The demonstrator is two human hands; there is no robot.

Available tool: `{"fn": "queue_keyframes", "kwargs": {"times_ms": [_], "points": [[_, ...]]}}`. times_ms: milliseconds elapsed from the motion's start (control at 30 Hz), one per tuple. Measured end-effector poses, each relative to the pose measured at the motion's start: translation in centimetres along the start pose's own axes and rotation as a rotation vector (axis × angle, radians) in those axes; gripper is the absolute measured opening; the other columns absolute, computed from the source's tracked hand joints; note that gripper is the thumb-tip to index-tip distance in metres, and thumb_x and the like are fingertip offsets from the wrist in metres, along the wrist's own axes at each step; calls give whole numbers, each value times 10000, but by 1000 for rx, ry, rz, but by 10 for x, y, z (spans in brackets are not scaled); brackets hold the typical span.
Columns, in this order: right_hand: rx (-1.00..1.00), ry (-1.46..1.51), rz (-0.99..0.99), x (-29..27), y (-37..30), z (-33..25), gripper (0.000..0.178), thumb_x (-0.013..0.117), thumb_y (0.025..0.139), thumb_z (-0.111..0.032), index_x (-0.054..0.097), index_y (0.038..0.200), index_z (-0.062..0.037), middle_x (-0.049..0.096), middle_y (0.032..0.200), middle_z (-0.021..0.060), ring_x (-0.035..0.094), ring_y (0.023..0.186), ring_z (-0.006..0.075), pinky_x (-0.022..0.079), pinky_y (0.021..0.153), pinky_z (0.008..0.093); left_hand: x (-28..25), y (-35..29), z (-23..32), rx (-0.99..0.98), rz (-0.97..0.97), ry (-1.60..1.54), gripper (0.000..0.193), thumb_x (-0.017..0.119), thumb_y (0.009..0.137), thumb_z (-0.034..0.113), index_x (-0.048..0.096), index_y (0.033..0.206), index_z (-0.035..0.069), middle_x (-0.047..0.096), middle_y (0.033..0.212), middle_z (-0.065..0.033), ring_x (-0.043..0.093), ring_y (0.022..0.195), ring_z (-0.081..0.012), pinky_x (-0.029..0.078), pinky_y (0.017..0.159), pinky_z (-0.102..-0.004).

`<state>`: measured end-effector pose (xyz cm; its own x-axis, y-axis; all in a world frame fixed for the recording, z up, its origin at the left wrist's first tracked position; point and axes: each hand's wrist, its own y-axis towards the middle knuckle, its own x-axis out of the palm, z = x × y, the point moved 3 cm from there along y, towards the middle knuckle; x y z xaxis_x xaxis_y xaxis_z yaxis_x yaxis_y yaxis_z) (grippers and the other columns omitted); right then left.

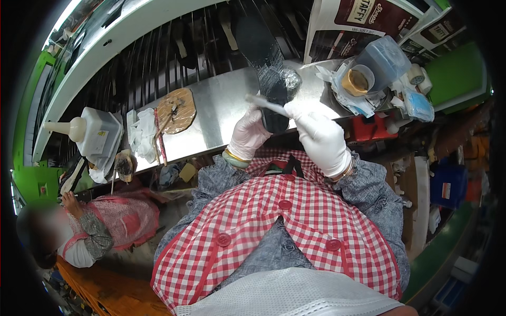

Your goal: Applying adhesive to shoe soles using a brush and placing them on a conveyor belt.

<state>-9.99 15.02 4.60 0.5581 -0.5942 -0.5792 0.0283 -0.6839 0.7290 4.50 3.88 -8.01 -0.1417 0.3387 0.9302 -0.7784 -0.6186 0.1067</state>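
My left hand [250, 135], in a thin pale glove, grips the near end of a long black piece shaped like a shoe sole [275, 94], held over the metal worktop's front edge. The fingers' far side is hidden behind it. My right hand [322, 140], in a white glove, closes round the end of a slim, pale-handled brush [271, 105]. The brush lies across the black piece, its tip blurred near my left fingers. A crumpled, shiny silvery lump [290, 81] sits right beside the black piece.
A cup of yellowish-brown stuff [356, 80] and a clear plastic container [383, 59] stand right. Left are a stained brown pad [175, 109], white cloth [143, 134] and a nozzle bottle [95, 134]. A rack [153, 63] runs behind. Another person [113, 224] works at lower left.
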Motion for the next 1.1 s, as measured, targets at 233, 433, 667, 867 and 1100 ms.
{"fn": "queue_keyframes", "kwargs": {"times_ms": [233, 433, 667, 867, 1100], "points": [[356, 214, -125, 0, -25, 5, 339, 582, 887, 19, 655, 1207, -64, 670, 850, 113, 642, 735, 193, 508, 684, 266, 34, 8, 8, 78, -2, -41, 500, 601, 899, 169, 448, 1371, 108, 487, 1345, -243, 489, 1245, -445, 537, 898, -600], [790, 668, -64, 3, -25, 31, 310, 541, 945, -39, 611, 1244, 2, 558, 870, -8, 489, 730, 54, 447, 683, 204, 35, 18, 7, 130, 20, -83, 581, 640, 867, 145, 399, 1390, 63, 539, 1286, -182, 575, 1159, -330, 538, 921, -537], [809, 501, 26, 3, -19, 40, 300, 574, 927, -46, 656, 1215, -69, 689, 924, 86, 606, 805, 86, 483, 727, 226, 38, 16, 7, 137, 5, -29, 573, 653, 870, 164, 408, 1378, 62, 528, 1293, -203, 556, 1184, -364, 527, 935, -555], [252, 134, -66, 6, -9, -14, 372, 642, 806, 20, 697, 1150, -111, 697, 961, 123, 681, 849, 244, 539, 782, 301, 24, 13, 2, 190, 199, -100, 585, 665, 876, 205, 408, 1383, 68, 508, 1316, -235, 517, 1231, -398, 533, 918, -577], [164, -30, -176, -7, -13, -17, 375, 638, 788, 35, 703, 1130, -106, 695, 938, 118, 681, 770, 225, 556, 685, 296, 27, 21, 5, 68, 0, -181, 410, 599, 940, 271, 523, 1292, 75, 573, 1250, -178, 519, 1222, -371, 457, 983, -642]]}}
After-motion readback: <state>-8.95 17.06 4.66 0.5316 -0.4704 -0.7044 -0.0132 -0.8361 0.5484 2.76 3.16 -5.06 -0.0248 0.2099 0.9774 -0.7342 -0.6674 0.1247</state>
